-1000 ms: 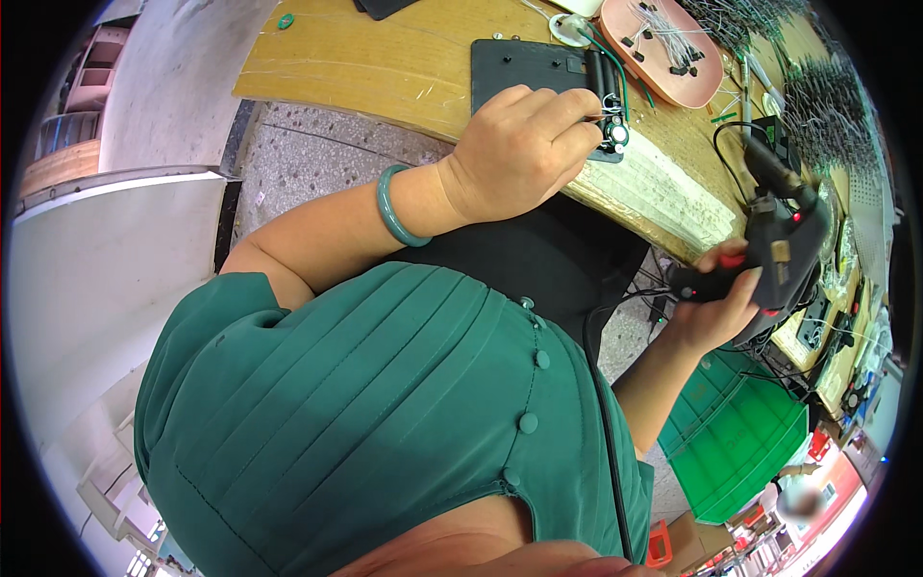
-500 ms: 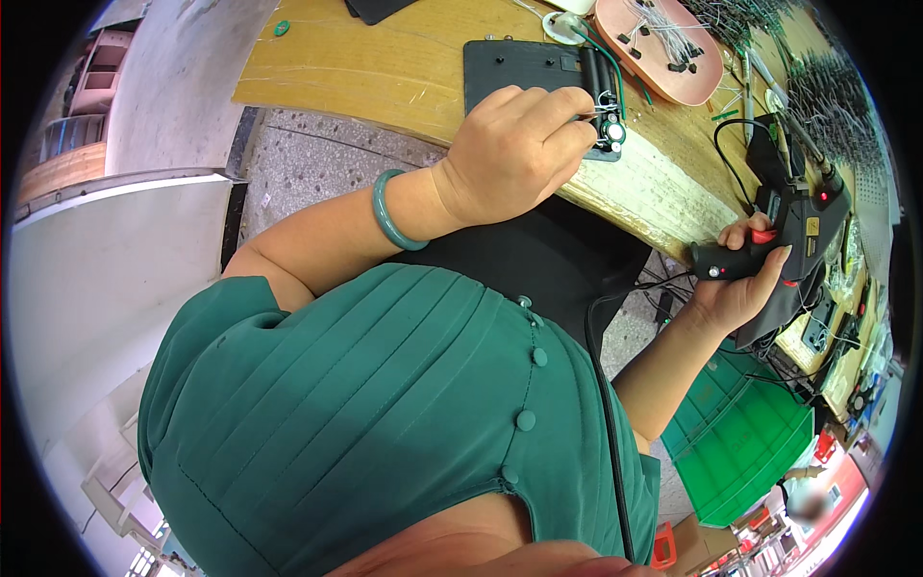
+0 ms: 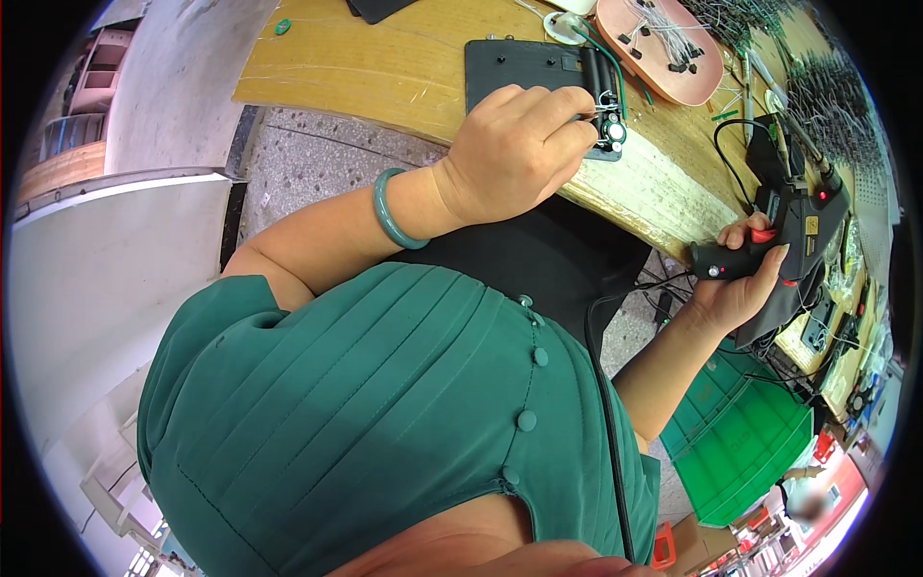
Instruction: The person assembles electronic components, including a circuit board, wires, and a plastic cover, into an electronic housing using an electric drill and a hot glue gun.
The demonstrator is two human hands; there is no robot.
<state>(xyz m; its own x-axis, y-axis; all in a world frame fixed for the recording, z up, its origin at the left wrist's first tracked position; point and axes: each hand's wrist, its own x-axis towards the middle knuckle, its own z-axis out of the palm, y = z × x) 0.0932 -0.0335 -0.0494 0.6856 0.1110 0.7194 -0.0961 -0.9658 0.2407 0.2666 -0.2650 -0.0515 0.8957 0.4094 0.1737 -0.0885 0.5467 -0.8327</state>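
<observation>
A flat black panel [image 3: 514, 67] lies at the near edge of the wooden bench. Along its right side run a black cylinder [image 3: 594, 77], thin white wires [image 3: 606, 104] and a small round silvery part [image 3: 615, 131]. My left hand [image 3: 524, 144], a green bangle at its wrist, rests over the panel's near side. Its fingers are pinched together beside the wires; what they hold is hidden. Off to the right, my right hand [image 3: 740, 279] grips the handle of a black soldering gun [image 3: 803, 231] with a red trigger, its metal tip pointing toward the back of the bench.
A pink tray [image 3: 707, 82] of white wires with black connectors stands behind the panel. Bundles of dark leads [image 3: 832, 106] pile up at the far right. A green crate [image 3: 740, 433] sits below on the right. A black cable [image 3: 611, 433] hangs across my front.
</observation>
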